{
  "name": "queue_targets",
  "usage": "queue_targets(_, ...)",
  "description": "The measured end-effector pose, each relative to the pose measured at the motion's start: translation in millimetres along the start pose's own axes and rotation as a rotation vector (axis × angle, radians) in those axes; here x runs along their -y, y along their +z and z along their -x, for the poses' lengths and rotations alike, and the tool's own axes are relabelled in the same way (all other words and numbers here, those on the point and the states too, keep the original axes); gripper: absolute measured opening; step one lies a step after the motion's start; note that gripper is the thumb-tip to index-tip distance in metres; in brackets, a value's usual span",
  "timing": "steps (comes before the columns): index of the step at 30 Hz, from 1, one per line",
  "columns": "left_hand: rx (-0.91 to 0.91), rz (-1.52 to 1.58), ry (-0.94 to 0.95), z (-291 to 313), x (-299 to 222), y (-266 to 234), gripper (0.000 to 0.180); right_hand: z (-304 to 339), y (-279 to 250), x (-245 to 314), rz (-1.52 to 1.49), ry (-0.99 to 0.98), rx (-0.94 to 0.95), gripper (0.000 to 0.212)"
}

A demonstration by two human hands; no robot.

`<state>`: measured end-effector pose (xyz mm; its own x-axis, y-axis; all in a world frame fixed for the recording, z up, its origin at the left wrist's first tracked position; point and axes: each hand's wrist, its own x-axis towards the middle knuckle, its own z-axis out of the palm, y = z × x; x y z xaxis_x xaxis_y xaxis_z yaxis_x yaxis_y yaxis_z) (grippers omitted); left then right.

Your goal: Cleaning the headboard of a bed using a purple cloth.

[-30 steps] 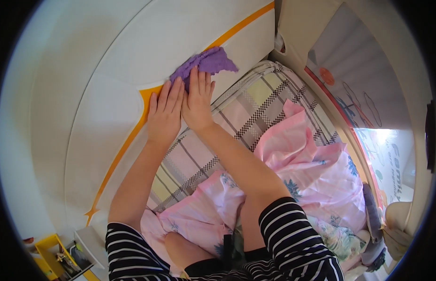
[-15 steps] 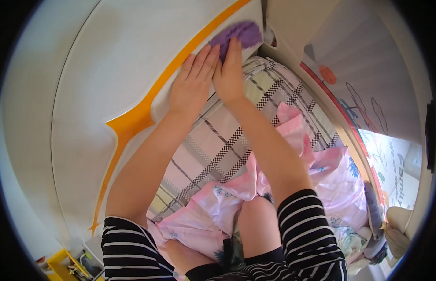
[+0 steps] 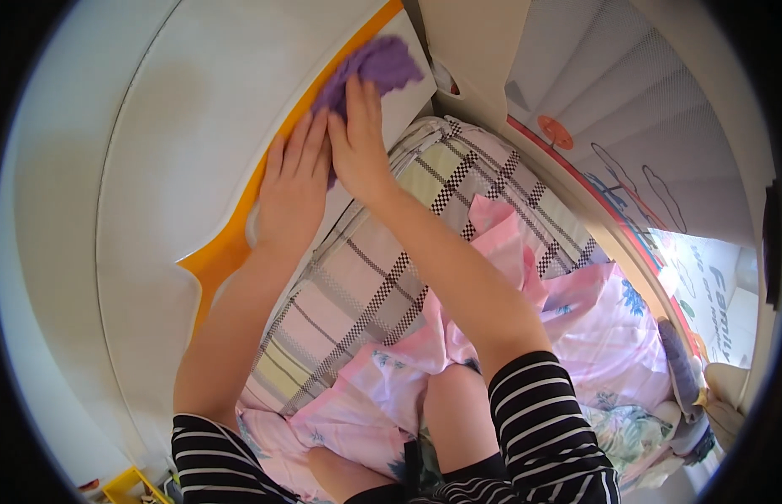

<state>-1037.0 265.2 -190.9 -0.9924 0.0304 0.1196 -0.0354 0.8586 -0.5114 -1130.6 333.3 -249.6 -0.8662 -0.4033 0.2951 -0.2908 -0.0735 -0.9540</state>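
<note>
A crumpled purple cloth (image 3: 383, 67) lies against the white panel (image 3: 206, 109), over part of its curved orange band (image 3: 227, 244). My right hand (image 3: 363, 155) presses on the cloth, its fingers sunk into the folds and holding it to the panel. Just to its left, my left hand (image 3: 294, 181) is flat, fingers stretched out, beside the cloth's lower edge and across the orange band. A bit of purple shows between the two hands, so part of the cloth runs beneath them. My palms are hidden.
A plaid mattress (image 3: 357, 260) borders the panel, with a pink floral sheet (image 3: 374, 378) bunched around my bare legs. Along the right stands a mesh-and-printed side barrier (image 3: 635, 109). Grey and beige soft items (image 3: 681, 370) lie at the lower right; a yellow bin (image 3: 126, 485) is at lower left.
Both hands and the purple cloth have shifted left and slightly down the panel in the picture. The whole view has also turned a little. The right hand keeps its hold on the cloth.
</note>
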Motion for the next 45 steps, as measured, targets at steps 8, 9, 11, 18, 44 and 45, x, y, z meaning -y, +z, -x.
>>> queue_targets(8,-0.208,-0.042,0.051,-83.6,-12.9,17.7,0.052,-58.5,-17.7,-47.2,-0.161,0.060,-0.216,0.062)
queue_targets(9,-0.220,-0.044,0.077,-87.6,-15.9,23.1,0.053,-59.7,-19.5,-55.0,-0.198,0.071,-0.225,0.061)
queue_targets(11,-0.235,-0.044,0.105,-88.7,-22.0,30.5,0.053,-57.8,-20.8,-67.7,-0.145,0.117,-0.219,0.059)
queue_targets(18,-0.153,-0.041,0.096,-85.6,-28.5,36.8,0.054,-53.2,-17.4,-73.9,-0.195,0.118,-0.232,0.057)
queue_targets(44,0.124,0.021,0.171,-11.3,-67.4,100.9,0.046,29.8,-17.9,-124.0,0.020,0.281,-0.033,0.060)
queue_targets(45,0.131,0.008,0.169,8.8,-57.3,99.1,0.046,51.1,2.4,-114.4,0.040,0.297,-0.038,0.062)
